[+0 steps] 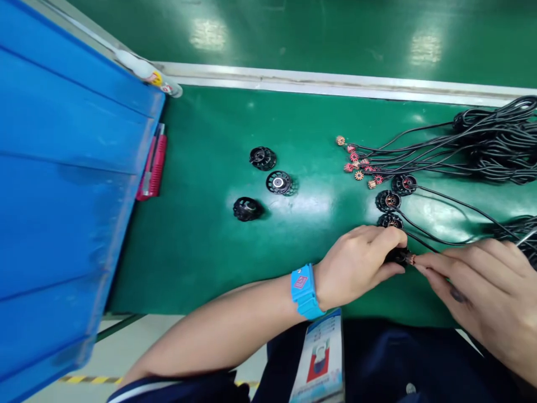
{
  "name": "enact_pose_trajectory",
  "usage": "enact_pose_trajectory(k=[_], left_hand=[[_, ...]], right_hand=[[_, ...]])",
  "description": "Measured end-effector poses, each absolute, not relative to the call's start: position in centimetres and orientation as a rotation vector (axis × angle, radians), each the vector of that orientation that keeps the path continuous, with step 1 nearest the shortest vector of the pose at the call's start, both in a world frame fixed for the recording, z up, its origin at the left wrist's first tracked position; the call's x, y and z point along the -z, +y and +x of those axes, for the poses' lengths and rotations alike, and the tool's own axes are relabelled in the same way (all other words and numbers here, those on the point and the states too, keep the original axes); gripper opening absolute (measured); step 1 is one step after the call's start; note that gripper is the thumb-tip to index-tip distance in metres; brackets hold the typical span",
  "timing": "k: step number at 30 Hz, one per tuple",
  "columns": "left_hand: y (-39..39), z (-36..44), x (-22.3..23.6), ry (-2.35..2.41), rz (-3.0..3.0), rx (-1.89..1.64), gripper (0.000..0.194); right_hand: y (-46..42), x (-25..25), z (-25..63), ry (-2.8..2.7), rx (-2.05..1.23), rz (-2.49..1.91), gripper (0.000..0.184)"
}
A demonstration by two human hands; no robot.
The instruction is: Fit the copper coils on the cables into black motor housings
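Note:
My left hand (pixel 361 257) is closed around a small black round housing (pixel 396 256) at the near edge of the green belt (pixel 201 235). My right hand (pixel 474 280) pinches a small copper-wound part (pixel 411 259) on a black cable and holds it against that housing. A blue strap (pixel 305 291) is on my left wrist. Just beyond my hands lie three black housings with cables fitted (pixel 388 200). Three loose black housings (pixel 277 182) lie in the middle of the belt.
A large blue crate (pixel 62 184) stands at the left. A red-handled tool (pixel 154 167) lies beside it. Several small red and copper wound parts (pixel 358 163) on black cables (pixel 495 143) are bundled at the right. A metal rail (pixel 335 85) borders the belt's far side.

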State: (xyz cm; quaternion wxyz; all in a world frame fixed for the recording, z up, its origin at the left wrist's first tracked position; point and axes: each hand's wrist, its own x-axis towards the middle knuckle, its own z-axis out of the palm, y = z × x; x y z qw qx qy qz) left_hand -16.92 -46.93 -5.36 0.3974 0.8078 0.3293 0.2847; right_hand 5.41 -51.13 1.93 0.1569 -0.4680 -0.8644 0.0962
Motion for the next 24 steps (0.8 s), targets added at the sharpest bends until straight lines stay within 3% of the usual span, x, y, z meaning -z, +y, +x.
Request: enact_pose_trajectory(k=[5,10,18,24], left_hand=[[-46.7,-17.1,5.6,0.836,2.091,-0.766,0.043],[-46.2,-16.7,4.5,0.785,2.039,-1.174,0.035],[-46.0,-14.6,1.4,0.634,1.96,-1.379,0.018],[-46.3,-14.1,0.8,0.716,1.624,-1.224,0.014]], right_hand=[[-50.8,-2.6,6.2,-1.926,-0.746,-1.442,0.013],[-50.1,-2.1,6.8,-1.69,-0.96,-1.402,0.008],[-50.0,-1.7,6.6,-1.678,-1.059,-1.348,0.005],[-50.2,-1.1,6.3,-1.775,-0.873,-1.313,0.004]])
